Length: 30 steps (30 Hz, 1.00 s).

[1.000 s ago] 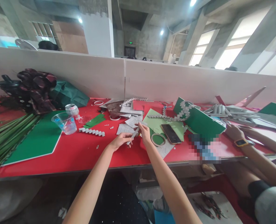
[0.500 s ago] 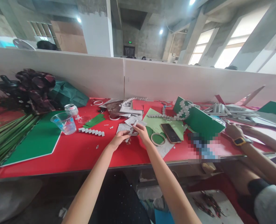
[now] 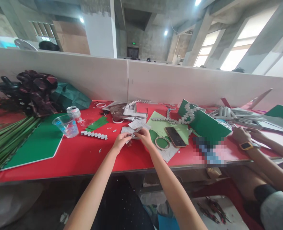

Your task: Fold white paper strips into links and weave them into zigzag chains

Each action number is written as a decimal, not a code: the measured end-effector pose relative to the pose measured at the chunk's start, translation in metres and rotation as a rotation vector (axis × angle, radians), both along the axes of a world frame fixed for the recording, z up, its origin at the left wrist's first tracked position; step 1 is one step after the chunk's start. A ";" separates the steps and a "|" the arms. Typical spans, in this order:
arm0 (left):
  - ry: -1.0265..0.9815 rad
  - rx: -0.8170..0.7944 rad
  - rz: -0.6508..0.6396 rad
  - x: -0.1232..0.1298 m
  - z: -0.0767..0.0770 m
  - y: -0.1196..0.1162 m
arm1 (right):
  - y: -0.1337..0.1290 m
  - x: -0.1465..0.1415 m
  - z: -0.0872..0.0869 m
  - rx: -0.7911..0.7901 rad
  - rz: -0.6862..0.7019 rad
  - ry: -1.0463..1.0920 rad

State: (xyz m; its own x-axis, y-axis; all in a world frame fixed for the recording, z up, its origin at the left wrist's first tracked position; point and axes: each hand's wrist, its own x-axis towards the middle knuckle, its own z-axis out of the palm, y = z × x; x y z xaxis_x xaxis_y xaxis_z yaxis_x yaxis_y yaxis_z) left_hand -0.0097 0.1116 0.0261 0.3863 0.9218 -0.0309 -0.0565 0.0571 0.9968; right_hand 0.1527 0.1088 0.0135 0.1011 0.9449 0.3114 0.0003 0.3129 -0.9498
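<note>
Near the middle of the red table, my left hand pinches a small folded paper strip. My right hand closes on the other side of the same strip, its fingertips close to those of the left. Printed paper pieces lie just beyond the hands. To the left rests a short chain of folded white paper. A longer folded paper chain runs over light green paper and up to a dark green board.
A phone and a tape roll lie right of my hands. A plastic cup, a can and long green leaves are at left. Another person's hand is at far right.
My hands have drawn slightly closer together around the paper strip, and less of the strip shows. The other person's hands have shifted slightly.
</note>
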 end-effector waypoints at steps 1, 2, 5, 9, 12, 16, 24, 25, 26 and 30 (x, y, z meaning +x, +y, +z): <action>-0.003 0.000 0.009 0.000 0.000 0.000 | -0.001 0.000 0.001 -0.026 0.007 0.028; -0.009 -0.001 0.016 0.000 0.000 0.000 | -0.002 0.000 0.002 -0.048 0.011 0.055; -0.019 0.005 0.036 0.000 0.000 0.000 | -0.003 0.001 0.003 -0.057 -0.001 0.080; -0.005 0.010 0.048 0.000 0.000 0.000 | -0.002 0.002 0.002 -0.015 -0.054 0.038; 0.002 -0.001 0.027 -0.001 -0.001 0.000 | -0.001 0.002 0.002 -0.006 -0.073 0.018; 0.005 0.001 0.035 -0.002 -0.002 0.001 | 0.000 0.001 0.002 0.007 -0.051 0.038; 0.003 0.014 0.024 0.000 0.000 0.000 | 0.002 0.001 -0.002 -0.001 -0.023 0.043; 0.000 0.022 0.013 0.000 0.001 -0.001 | 0.002 0.001 -0.003 0.000 -0.020 0.034; -0.004 0.029 0.002 0.000 0.001 -0.002 | 0.002 0.001 -0.003 0.004 -0.017 0.022; -0.001 0.048 -0.015 0.001 0.001 -0.003 | 0.003 0.001 -0.007 0.029 -0.015 -0.031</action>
State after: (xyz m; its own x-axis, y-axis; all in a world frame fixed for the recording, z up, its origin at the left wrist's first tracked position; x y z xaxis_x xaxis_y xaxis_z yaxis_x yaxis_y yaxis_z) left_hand -0.0087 0.1087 0.0274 0.3998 0.9165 0.0135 -0.0574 0.0103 0.9983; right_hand 0.1535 0.1118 0.0060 0.1055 0.9337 0.3421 0.0345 0.3404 -0.9396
